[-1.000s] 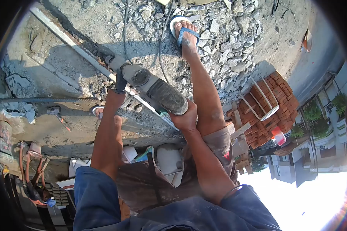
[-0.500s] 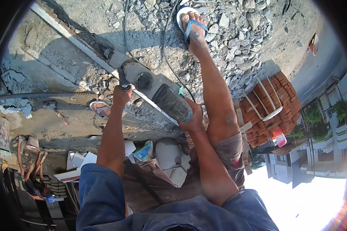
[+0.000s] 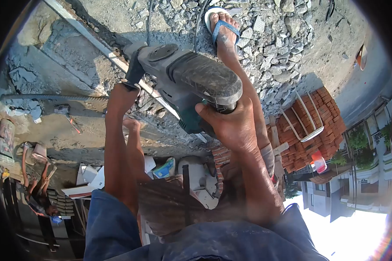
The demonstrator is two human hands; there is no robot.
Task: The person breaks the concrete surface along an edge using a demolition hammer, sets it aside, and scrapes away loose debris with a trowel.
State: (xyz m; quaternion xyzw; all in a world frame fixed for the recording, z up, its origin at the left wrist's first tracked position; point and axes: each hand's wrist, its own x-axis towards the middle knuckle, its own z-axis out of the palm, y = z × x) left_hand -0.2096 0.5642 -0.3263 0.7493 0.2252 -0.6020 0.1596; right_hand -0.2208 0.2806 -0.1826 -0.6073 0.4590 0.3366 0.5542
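Note:
A large, dusty power tool (image 3: 200, 76), grey and green, is held between my two hands. My left hand (image 3: 123, 99) is closed round its black side handle (image 3: 136, 68) near the front end. At the rear, my right hand (image 3: 233, 124) wraps round the main handle, with the thumb on top. The tool's front end is beside a long pale metal bar (image 3: 89, 37) lying across the broken ground. Its bit cannot be made out.
Grey rubble (image 3: 270, 48) surrounds my sandalled foot (image 3: 224, 32). A cable (image 3: 200, 26) crosses the ground. Stacked red bricks (image 3: 326, 113) stand at right. A rebar (image 3: 52, 97) and a hammer (image 3: 74, 125) lie at left. Another person (image 3: 39, 195) is at lower left.
The tool's rear end has risen toward me and swung right, and it looks larger. My right hand has moved up and right with it. My left hand has shifted slightly left.

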